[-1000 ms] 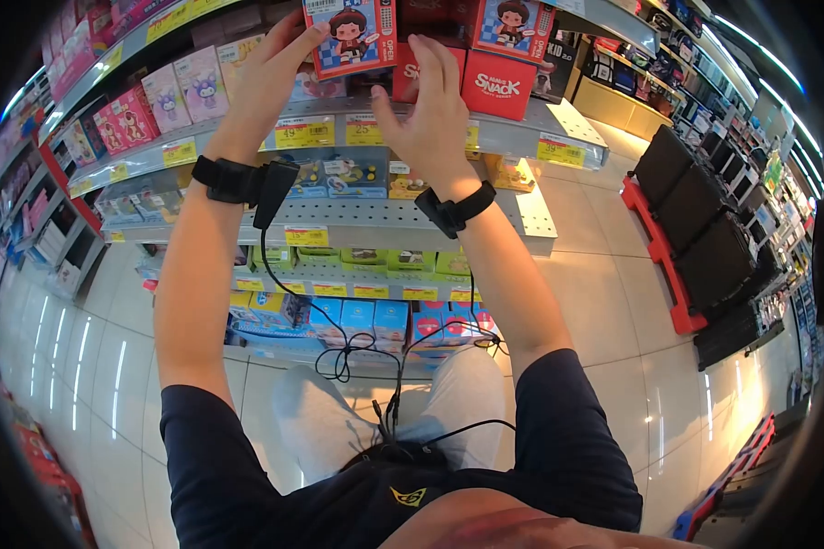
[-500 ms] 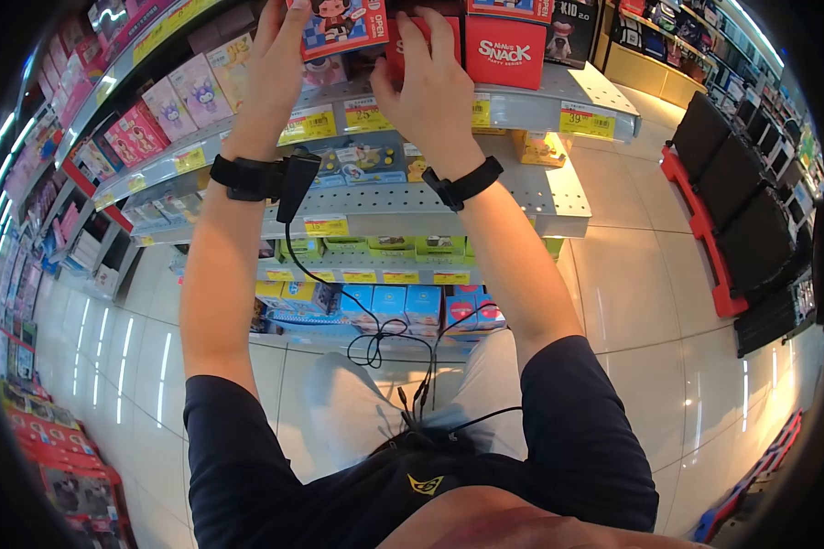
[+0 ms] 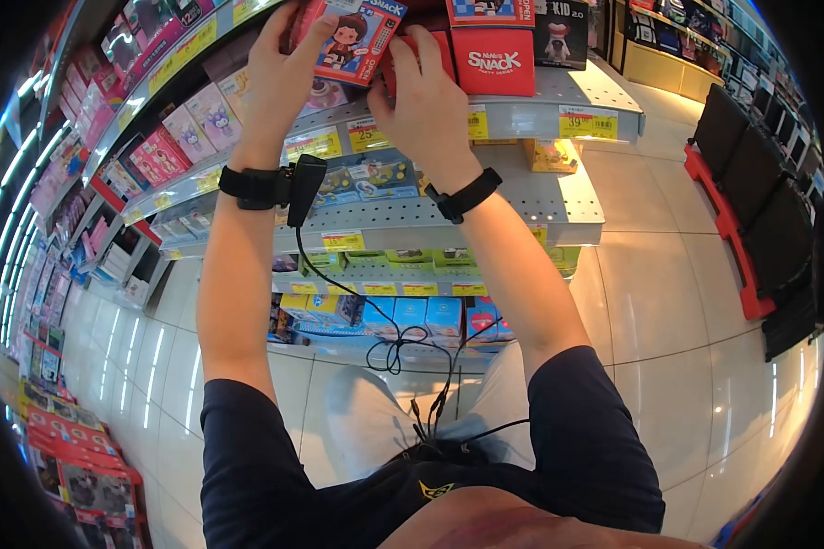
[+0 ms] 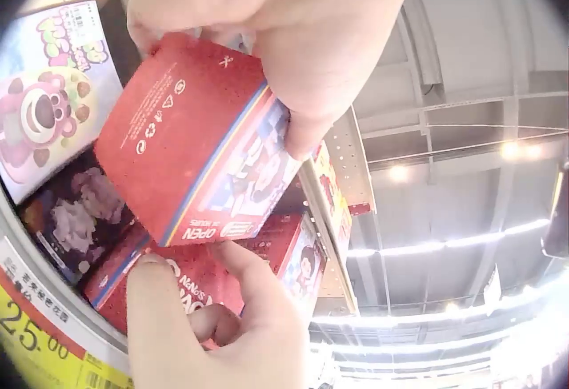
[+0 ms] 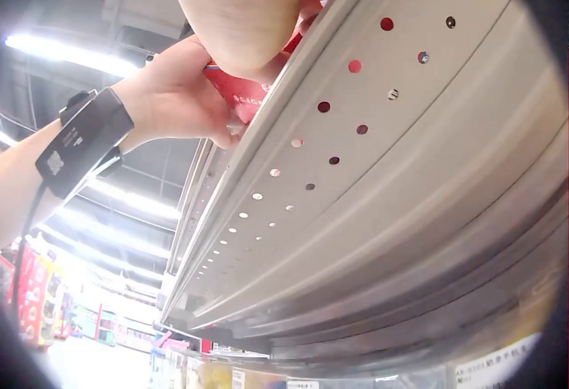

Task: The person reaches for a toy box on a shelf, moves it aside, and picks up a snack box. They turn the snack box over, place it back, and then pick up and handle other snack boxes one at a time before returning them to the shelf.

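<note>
While the red character box [image 3: 355,35] hangs tilted just above the front edge of the top shelf [image 3: 540,108], the left hand [image 3: 279,78] grips it from the side with thumb and curled fingers — the left wrist view shows its red underside and an "OPEN" tab facing down. Just beside it, the right hand [image 3: 426,91] has its fingers bent over a second red box [image 4: 200,278] standing on the shelf, seemingly gripping it, though its far side is hidden. Right of both stands a red "SNACK" box [image 3: 493,60], with yellow price tags [image 3: 588,122] along the shelf edge — pastel character boxes [image 3: 206,110] fill the row to the left.
</note>
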### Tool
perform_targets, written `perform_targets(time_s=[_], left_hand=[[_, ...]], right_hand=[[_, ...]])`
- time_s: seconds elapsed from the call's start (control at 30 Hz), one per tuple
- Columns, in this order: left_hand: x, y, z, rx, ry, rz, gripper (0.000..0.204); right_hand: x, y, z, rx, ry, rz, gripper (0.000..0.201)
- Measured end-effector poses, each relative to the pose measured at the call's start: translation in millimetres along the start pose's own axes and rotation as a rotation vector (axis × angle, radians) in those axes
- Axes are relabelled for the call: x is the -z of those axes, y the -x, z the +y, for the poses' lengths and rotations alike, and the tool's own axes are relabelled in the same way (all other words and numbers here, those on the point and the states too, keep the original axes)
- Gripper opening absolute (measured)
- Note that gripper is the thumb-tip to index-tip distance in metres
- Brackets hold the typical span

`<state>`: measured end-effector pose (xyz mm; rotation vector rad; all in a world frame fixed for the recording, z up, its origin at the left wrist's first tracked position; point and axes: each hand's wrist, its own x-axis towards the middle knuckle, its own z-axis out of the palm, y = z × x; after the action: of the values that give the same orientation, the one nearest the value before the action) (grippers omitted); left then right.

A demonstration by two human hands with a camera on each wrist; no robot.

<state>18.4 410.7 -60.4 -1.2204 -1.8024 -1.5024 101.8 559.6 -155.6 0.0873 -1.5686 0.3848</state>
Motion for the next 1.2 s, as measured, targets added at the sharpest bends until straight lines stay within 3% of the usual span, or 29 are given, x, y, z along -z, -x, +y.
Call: perform_targets(time_s=[0.27,0.37,0.5,0.57,0.6,0.67,0.8,0.87,1.0,1.07,1.1,1.17,1.2], left_hand=[[-1.1,11.2,0.3,-0.299,-0.034,0.066,0.059],[5.2,13.3,-0.1,-0.203,0.015,-0.008,0.059],[11.6,21.6,-1.8,-0.208,0.030,-0.050,0.056],[13.8,33.1,1.4,-0.171,0.103,-0.155,0.054],[13.8,33.3,2.3,-0.172,0.101,-0.156,0.054],[13.5,35.0,4.2,-0.391,0.065,-0.206,0.055],[14.0,29.9,17.1,-0.488,0.066,-0.243,0.051],[15.7,22.0,18.8,-0.653,-0.088,-0.268,0.044],[15.1,28.6,33.5,-0.716,-0.216,-0.174,0.037],[16.2,42.0,39.6,-0.724,-0.546,-0.081,0.039],[14.0,47.7,42.1,-0.728,-0.545,-0.077,0.039],[6.9,56.0,44.6,-0.811,-0.582,-0.031,0.068],[4.8,58.3,41.8,-0.815,-0.581,-0.027,0.068]], right_hand=[[0.0,-0.6,0.1,-0.030,-0.079,0.021,0.057],[-3.4,0.0,3.2,-0.036,-0.125,0.058,0.068],[2.9,0.7,-1.1,-0.098,-0.144,0.001,0.077],[4.5,-0.6,1.2,0.008,-0.227,0.068,0.097],[6.6,-0.6,2.4,0.008,-0.228,0.069,0.097],[12.3,0.9,4.5,0.113,-0.242,0.049,0.110],[15.3,1.3,4.9,0.106,-0.198,0.028,0.114],[9.7,0.9,9.3,0.008,-0.346,0.084,0.120],[15.1,-0.3,5.1,-0.074,-0.358,0.069,0.126],[15.5,-2.2,6.1,-0.052,-0.271,0.045,0.124],[15.5,-2.0,6.8,-0.048,-0.270,0.047,0.124],[14.4,-3.6,8.2,0.008,-0.284,0.167,0.111],[13.6,-5.7,6.8,0.013,-0.283,0.169,0.111]])
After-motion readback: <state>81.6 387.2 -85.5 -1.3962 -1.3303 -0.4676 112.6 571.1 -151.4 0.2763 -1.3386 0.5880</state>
